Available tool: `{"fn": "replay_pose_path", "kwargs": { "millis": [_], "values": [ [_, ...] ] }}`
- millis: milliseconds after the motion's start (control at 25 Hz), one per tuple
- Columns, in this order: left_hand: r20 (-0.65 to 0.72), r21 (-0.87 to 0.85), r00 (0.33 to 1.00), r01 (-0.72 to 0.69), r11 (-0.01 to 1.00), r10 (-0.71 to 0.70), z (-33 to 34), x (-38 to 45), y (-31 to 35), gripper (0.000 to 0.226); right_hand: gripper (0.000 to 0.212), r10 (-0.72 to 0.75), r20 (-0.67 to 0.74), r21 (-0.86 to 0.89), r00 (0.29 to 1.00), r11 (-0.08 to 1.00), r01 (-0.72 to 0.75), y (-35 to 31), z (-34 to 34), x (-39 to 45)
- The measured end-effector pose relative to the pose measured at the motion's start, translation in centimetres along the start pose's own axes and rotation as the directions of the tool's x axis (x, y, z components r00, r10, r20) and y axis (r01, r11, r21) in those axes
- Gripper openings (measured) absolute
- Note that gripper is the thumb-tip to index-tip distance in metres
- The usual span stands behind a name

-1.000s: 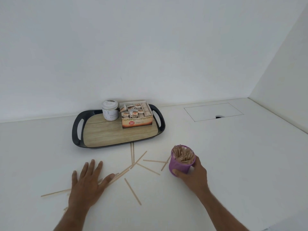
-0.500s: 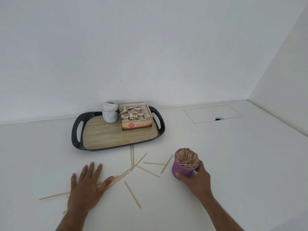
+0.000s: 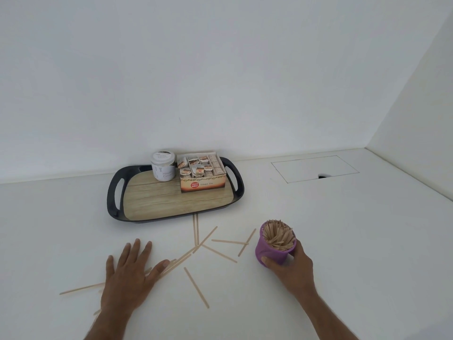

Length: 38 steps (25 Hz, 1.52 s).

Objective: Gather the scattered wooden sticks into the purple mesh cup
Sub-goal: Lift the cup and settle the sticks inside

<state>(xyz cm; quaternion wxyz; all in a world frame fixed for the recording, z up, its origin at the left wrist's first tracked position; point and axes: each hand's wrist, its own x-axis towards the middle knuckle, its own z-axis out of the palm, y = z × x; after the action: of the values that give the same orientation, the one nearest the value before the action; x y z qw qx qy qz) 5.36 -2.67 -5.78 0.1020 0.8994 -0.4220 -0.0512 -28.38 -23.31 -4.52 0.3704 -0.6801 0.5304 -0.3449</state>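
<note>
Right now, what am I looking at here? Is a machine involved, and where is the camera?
No machine: these are a person's two bare hands, filmed by a camera worn on the head, looking down at a white counter. The right hand holds a purple mesh cup packed with thin wooden sticks. The left hand lies flat on the counter over some loose wooden sticks; others lie scattered between the hands. Behind them sits a black-rimmed wood-patterned tray carrying a white labelled jar and an open cardboard box of tea sachets.
</note>
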Motion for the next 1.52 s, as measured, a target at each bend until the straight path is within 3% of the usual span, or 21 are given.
{"fn": "replay_pose_path", "kwargs": {
  "millis": [200,320,440,560,720,880,1000,1120,1280,1400,1520],
  "values": [
    [-0.006,0.007,1.0,0.001,1.0,-0.001,0.2,0.1,0.0,0.105,0.063,0.02,-0.068,0.009,0.997,1.0,-0.02,0.0,-0.3,0.3],
    [-0.014,0.01,1.0,0.004,1.0,-0.004,0.3,0.2,-0.2,0.104,0.068,-0.052,0.028,-0.078,0.998,0.995,0.054,0.0,-0.4,0.2],
    [-0.016,0.014,1.0,0.0,1.0,0.0,0.4,0.1,-0.1,0.104,0.079,0.019,-0.064,-0.045,0.998,0.999,-0.022,0.1,-0.7,0.6],
    [-0.018,0.0,1.0,0.002,1.0,-0.002,0.4,0.1,-0.3,0.104,0.076,-0.038,0.024,-0.121,0.999,0.992,0.04,0.1,-0.9,0.9],
    [-0.013,0.004,1.0,-0.002,1.0,0.002,0.4,0.1,-0.2,0.104,0.077,0.009,-0.087,-0.075,0.996,0.997,-0.016,0.0,-1.4,1.7],
    [-0.022,-0.001,1.0,-0.006,1.0,0.006,0.4,0.2,-0.2,0.103,0.071,-0.05,0.034,-0.134,0.998,0.99,0.054,0.5,-1.2,1.5],
    [-0.022,0.0,1.0,-0.007,1.0,0.007,0.5,0.1,-0.2,0.103,0.079,0.007,-0.091,-0.067,0.996,0.998,-0.014,0.4,-1.2,1.8],
    [-0.019,0.004,1.0,-0.005,1.0,0.005,0.5,0.2,-0.4,0.104,0.064,-0.073,0.004,-0.103,0.997,0.992,0.073,0.1,-0.7,1.8],
    [-0.014,0.008,1.0,-0.003,1.0,0.003,0.6,0.2,-0.3,0.103,0.076,-0.02,-0.059,-0.06,0.998,0.998,0.016,0.6,-1.0,2.0],
    [-0.017,-0.003,1.0,-0.004,1.0,0.004,0.5,0.3,-0.4,0.104,0.075,-0.065,0.049,-0.034,0.997,0.997,0.067,1.1,-1.0,1.9],
    [-0.019,-0.002,1.0,-0.007,1.0,0.007,0.6,0.3,-0.4,0.103,0.07,-0.041,0.03,-0.034,0.999,0.999,0.042,1.3,-1.1,1.9]
  ]
}}
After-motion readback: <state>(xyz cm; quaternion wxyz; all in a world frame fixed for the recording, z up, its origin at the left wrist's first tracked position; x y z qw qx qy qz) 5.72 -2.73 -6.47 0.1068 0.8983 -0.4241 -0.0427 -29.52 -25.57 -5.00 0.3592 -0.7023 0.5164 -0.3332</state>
